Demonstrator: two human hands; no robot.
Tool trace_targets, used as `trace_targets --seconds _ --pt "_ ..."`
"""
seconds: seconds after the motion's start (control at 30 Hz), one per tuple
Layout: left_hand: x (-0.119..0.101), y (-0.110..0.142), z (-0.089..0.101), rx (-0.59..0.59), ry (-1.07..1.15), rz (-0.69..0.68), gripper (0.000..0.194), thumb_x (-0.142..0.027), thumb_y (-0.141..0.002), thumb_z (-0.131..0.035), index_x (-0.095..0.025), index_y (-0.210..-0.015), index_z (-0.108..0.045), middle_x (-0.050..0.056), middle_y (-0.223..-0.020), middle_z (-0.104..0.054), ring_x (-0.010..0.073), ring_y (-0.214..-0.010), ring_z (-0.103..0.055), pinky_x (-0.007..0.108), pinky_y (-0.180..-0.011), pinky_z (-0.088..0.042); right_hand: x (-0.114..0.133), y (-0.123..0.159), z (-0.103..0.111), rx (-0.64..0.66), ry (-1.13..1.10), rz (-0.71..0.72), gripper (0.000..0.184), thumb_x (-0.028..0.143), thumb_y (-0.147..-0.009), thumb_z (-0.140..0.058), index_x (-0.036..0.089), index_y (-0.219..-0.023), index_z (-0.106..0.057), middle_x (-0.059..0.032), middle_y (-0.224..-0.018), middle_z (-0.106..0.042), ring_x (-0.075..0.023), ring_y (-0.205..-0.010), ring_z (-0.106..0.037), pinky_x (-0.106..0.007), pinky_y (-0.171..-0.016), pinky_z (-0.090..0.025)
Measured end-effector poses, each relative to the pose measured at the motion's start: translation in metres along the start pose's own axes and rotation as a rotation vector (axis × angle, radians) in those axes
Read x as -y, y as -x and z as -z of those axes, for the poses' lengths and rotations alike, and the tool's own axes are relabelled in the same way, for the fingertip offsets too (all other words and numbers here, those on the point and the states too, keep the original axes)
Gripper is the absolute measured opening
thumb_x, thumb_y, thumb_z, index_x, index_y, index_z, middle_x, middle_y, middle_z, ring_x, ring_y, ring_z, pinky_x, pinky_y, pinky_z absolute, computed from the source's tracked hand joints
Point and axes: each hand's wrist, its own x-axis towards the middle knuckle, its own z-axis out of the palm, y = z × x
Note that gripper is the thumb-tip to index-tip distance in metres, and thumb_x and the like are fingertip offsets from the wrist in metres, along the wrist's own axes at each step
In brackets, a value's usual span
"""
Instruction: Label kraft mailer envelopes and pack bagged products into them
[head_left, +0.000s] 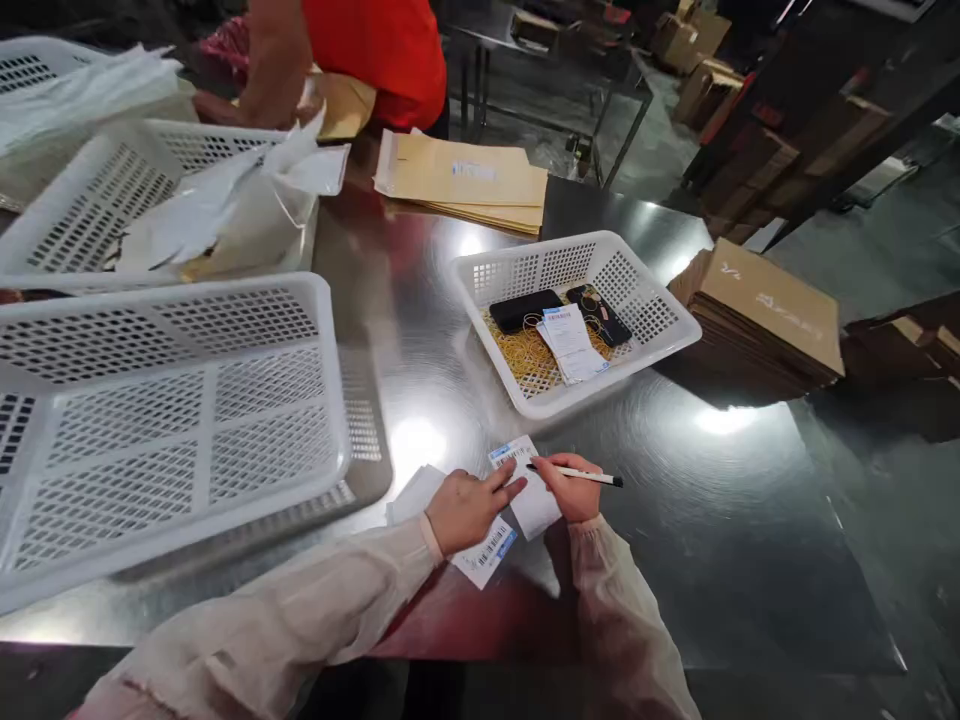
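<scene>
My right hand [576,488] is closed around a white pen with a black end [596,476]; its tip touches a paper slip [536,510] that bears a barcode and a blue mark. My left hand [469,508] rests beside it, holding nothing, with the index and middle fingers stretched out on the slip's left edge. Under and next to that hand lie another barcoded slip [487,555] and some white papers [420,487], partly covered by the hand. All of these are on the shiny metal table [720,560].
Ahead stands a white basket [517,400] with rubber bands, dark phone-like objects and slips [571,345]. An empty white basket [330,400] and a basket of papers [127,200] are left. Envelopes [480,175] and cardboard [772,310] lie beyond. A person in red [375,50] works opposite.
</scene>
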Motion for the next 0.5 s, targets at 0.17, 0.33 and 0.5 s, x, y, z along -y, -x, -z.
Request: trace_targets --seconds 0.17,0.33,0.5 --pt "0.001 0.001 -0.002 0.006 0.02 0.029 0.061 -0.021 -0.088 -0.043 -0.031 -0.148 -0.039 0.01 -0.156 -0.032 0.023 -0.076 -0.068 0.04 -0.066 -0.052 -0.007 0.001 -0.013 -0.179 0.073 0.116 0.05 0.049 -0.075 -0.066 0.019 -0.04 -0.048 0.0015 -0.038 -0.049 -0.0091 -0.037 -0.041 -0.024 -0.041 -0.033" --pt "0.001 0.003 -0.004 0.016 0.046 0.056 0.063 -0.017 -0.087 -0.041 -0.033 -0.148 -0.038 0.009 -0.157 -0.03 0.0204 -0.076 -0.067 0.038 -0.068 -0.05 -0.012 0.001 -0.013 -0.17 0.13 0.196 0.054 0.044 -0.083 -0.057 0.02 -0.039 -0.038 0.0035 -0.036 -0.04 -0.007 -0.037 -0.033 -0.024 -0.041 -0.028" --pt "0.002 0.003 -0.006 0.008 -0.028 0.032 0.063 -0.019 -0.087 -0.04 -0.033 -0.148 -0.037 0.006 -0.158 -0.029 0.0203 -0.07 -0.066 0.039 -0.062 -0.048 -0.013 0.0 -0.011 -0.124 0.133 0.249 0.051 0.038 -0.084 -0.056 0.02 -0.041 -0.037 0.0042 -0.038 -0.041 -0.0075 -0.038 -0.035 -0.024 -0.043 -0.03"
